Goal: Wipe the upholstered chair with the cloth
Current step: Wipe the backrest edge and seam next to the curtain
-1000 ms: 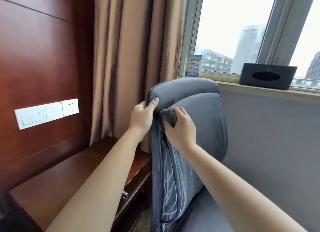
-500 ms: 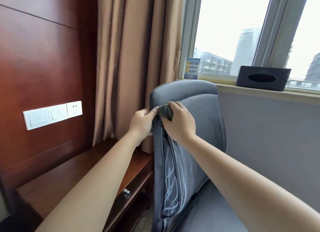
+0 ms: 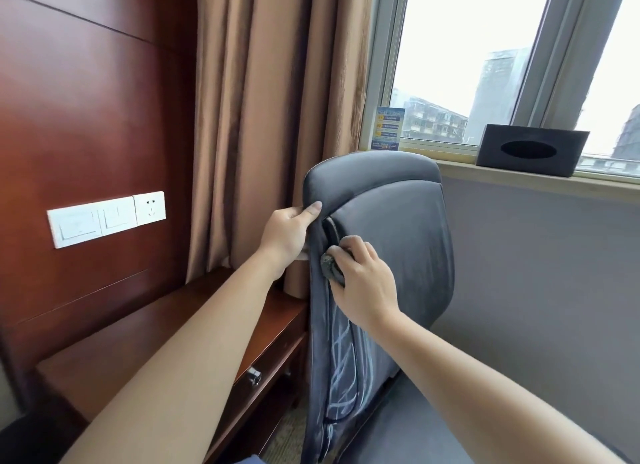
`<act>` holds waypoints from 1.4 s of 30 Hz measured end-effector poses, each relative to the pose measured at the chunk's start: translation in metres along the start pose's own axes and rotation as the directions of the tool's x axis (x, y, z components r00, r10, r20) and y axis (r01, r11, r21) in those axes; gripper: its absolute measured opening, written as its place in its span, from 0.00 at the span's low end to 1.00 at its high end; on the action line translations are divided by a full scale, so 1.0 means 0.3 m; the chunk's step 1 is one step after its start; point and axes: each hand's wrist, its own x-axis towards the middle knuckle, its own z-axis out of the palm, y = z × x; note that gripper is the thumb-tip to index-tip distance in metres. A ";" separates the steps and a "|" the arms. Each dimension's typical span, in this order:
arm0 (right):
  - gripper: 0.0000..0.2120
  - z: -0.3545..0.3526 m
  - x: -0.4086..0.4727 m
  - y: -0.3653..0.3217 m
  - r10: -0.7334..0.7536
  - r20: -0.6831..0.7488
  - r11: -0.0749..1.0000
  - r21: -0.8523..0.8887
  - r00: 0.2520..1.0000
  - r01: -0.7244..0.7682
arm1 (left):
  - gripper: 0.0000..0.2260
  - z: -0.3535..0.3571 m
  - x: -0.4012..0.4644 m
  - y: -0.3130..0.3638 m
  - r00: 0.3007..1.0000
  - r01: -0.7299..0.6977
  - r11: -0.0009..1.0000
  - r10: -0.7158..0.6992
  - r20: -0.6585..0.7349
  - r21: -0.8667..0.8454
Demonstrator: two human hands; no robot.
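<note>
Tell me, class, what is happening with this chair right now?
A person is wiping a grey upholstered chair. The left hand grips the side edge of the backrest near the top. The right hand holds a small bunched grey cloth against that same edge, just below the left hand. Streaky marks show lower down the edge.
</note>
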 end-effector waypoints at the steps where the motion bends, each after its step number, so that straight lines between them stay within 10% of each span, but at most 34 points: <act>1: 0.10 -0.015 0.032 0.000 -0.010 -0.023 1.000 0.021 1.000 0.011 | 0.12 0.001 0.000 0.000 1.000 -0.002 1.000 0.002 0.001 0.003; 8: 0.13 0.004 0.146 -0.025 0.192 -0.057 0.959 0.221 0.980 -0.175 | 0.13 -0.007 0.009 -0.012 1.000 0.004 1.000 -0.004 -0.002 -0.001; 37: 0.17 0.041 -0.117 0.013 -0.185 0.154 0.981 -0.025 0.971 0.191 | 0.28 -0.001 0.024 -0.043 0.993 -0.064 0.988 0.077 -0.094 0.138; 42: 0.15 -0.018 0.049 0.012 -0.108 -0.021 0.990 -0.091 0.994 0.106 | 0.25 0.004 0.022 -0.042 0.994 -0.051 0.991 0.062 -0.091 0.121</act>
